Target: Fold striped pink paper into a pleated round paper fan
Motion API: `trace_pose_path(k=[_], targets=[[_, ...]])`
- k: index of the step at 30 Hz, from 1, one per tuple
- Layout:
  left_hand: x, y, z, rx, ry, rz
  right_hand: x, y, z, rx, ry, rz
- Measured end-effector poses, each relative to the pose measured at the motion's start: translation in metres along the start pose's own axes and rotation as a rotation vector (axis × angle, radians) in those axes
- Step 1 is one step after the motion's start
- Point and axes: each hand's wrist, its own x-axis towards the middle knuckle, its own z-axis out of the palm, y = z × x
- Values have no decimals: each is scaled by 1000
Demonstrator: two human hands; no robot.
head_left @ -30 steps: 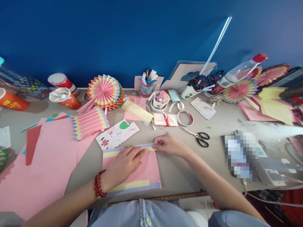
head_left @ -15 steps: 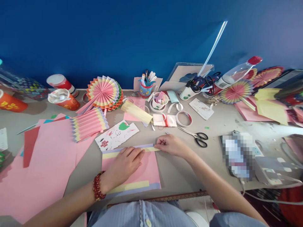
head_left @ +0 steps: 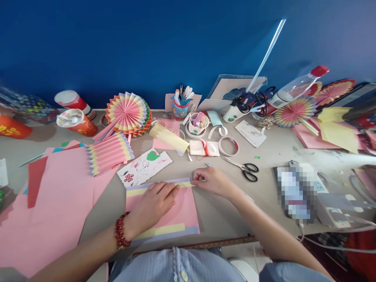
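Note:
A pink paper sheet (head_left: 183, 207) lies in front of me, with lilac and yellow bands along its far and near edges. My left hand (head_left: 155, 201) rests flat over the sheet, fingers stretched out across the far bands. At the far right corner, my right hand (head_left: 212, 181) pinches the end of a yellow paper strip (head_left: 185, 184) between thumb and bent fingers. A white card with painted marks (head_left: 143, 166) touches or nearly touches the sheet's far left corner. Scissors with black handles (head_left: 248, 171) lie beyond my right hand.
Large pink sheets (head_left: 63, 188) spread on the left, beside a pleated paper piece (head_left: 110, 152). A paper rosette (head_left: 126, 111), a pen cup (head_left: 179, 109), a tape roll (head_left: 229, 146) and a tilted bottle (head_left: 296, 92) stand or lie farther back. A phone (head_left: 295, 194) lies on the right.
Both hands keep almost the same pose on the sheet and strip. Only the camera view has shifted slightly.

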Motion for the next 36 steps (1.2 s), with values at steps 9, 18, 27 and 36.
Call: trace_pose_path(k=[9, 18, 27, 36], targets=[[2, 1, -8, 41, -46, 21, -1, -4, 1, -71, 25, 6], [0, 0, -16, 146, -94, 107, 1, -9, -7, -109, -17, 53], [12, 17, -13, 111, -103, 160, 0, -5, -5, -117, 32, -16], [18, 10, -11, 79, -123, 205, -12, 9, -9, 22, 8, -107]])
